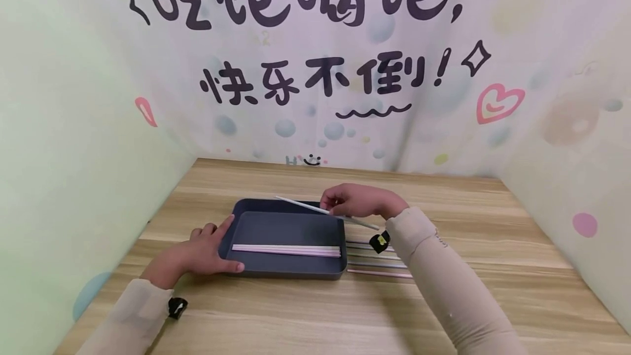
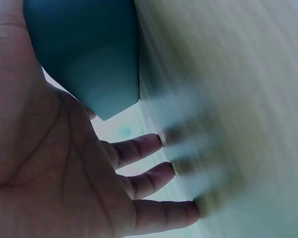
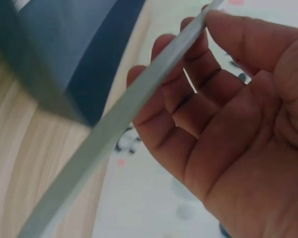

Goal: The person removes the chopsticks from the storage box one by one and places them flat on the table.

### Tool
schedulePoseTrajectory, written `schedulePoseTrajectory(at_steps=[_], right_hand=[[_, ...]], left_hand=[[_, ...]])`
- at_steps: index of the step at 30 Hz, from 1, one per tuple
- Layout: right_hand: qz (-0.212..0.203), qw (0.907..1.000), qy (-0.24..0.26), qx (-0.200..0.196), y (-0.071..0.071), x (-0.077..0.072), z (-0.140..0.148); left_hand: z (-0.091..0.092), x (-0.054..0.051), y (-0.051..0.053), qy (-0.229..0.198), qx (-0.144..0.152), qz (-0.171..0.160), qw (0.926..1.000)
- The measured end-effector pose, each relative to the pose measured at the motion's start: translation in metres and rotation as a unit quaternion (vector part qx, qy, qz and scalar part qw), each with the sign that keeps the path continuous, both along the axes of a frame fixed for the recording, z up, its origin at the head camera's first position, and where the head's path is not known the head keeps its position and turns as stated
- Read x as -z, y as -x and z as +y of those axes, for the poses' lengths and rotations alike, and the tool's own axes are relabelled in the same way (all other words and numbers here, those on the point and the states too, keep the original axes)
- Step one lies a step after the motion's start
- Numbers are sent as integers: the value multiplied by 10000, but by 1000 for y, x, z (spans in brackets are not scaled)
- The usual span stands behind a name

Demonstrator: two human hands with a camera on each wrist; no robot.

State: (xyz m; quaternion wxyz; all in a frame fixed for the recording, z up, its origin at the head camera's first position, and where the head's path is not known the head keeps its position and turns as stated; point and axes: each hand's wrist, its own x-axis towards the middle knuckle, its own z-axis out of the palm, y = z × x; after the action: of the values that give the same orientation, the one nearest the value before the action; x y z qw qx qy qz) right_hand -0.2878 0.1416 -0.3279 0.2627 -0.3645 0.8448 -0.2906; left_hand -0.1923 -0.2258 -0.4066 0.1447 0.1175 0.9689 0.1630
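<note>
A dark blue-grey rectangular tray (image 1: 286,229) lies on the table with several pale pinkish chopsticks (image 1: 286,249) side by side in it. At its left end rests my left hand (image 1: 202,251), thumb over the near left corner and index finger along the far left rim. In the left wrist view, the other fingers stretch out straight to the tabletop beside the tray (image 2: 89,54). Above the tray's far right corner, my right hand (image 1: 357,200) pinches a pale greenish-white chopstick (image 3: 109,129) between thumb and fingertips. That chopstick slants down to the right.
Several more chopsticks (image 1: 377,273), pinkish and bluish, lie spread on the wooden table (image 1: 305,311) right of the tray, partly hidden by the right forearm (image 1: 443,267). A printed cloth wall (image 1: 296,125) rises behind the table's far edge, with walls at both sides.
</note>
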Motion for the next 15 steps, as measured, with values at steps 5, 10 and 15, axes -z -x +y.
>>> schedulePoseTrajectory(at_steps=[5,10,15], right_hand=[[-422,9978,-450,236,5,3,26],[-922,9906,-766,658,8,7,56],[-1256,9806,-1100,1030,13,12,84]], left_hand=[[-1,1,2,-1,6,-2,10000],[0,1,2,6,2,-14,10000],[0,0,0,-9,-12,-30,10000]])
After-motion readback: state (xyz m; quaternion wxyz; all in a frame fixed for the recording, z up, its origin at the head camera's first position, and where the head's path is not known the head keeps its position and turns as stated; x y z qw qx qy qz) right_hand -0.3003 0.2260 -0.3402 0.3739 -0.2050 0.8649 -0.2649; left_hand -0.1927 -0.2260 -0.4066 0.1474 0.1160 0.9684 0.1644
